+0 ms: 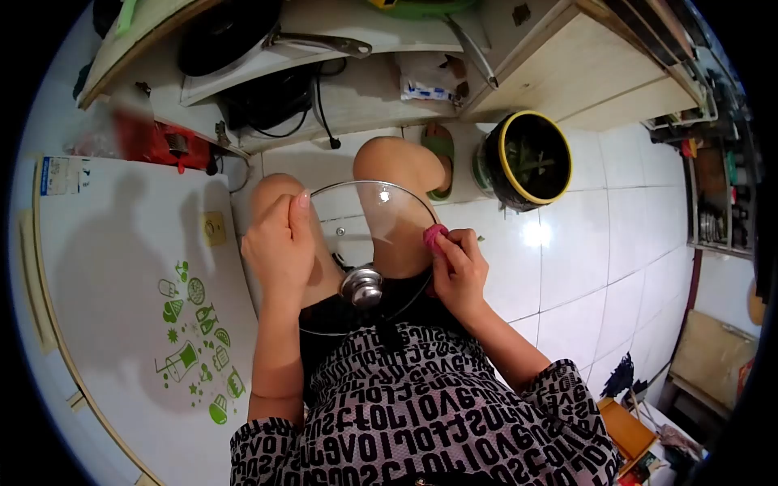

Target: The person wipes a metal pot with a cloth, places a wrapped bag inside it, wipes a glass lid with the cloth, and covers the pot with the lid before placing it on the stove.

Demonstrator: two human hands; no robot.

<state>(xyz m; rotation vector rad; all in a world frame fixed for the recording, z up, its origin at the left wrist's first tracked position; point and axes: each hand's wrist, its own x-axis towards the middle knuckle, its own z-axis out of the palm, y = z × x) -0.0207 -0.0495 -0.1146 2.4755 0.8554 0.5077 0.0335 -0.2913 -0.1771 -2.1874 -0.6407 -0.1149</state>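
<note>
A round glass pot lid (397,219) with a metal rim and a silver knob (362,285) is held over my lap, its knob facing me. My left hand (279,243) is closed on the lid's left edge, thumb on the rim. At the opposite edge, my right hand (460,271) pinches a pink cloth (435,236) against the rim. Most of the cloth is hidden by the fingers. Through the clear glass my knees and the floor show.
A black bin with a yellow rim (567,162) stands on the white tiled floor (567,259). Ahead are shelves with a dark frying pan (219,40) and a black cable (324,121). A white door with green stickers (194,316) is close on my left.
</note>
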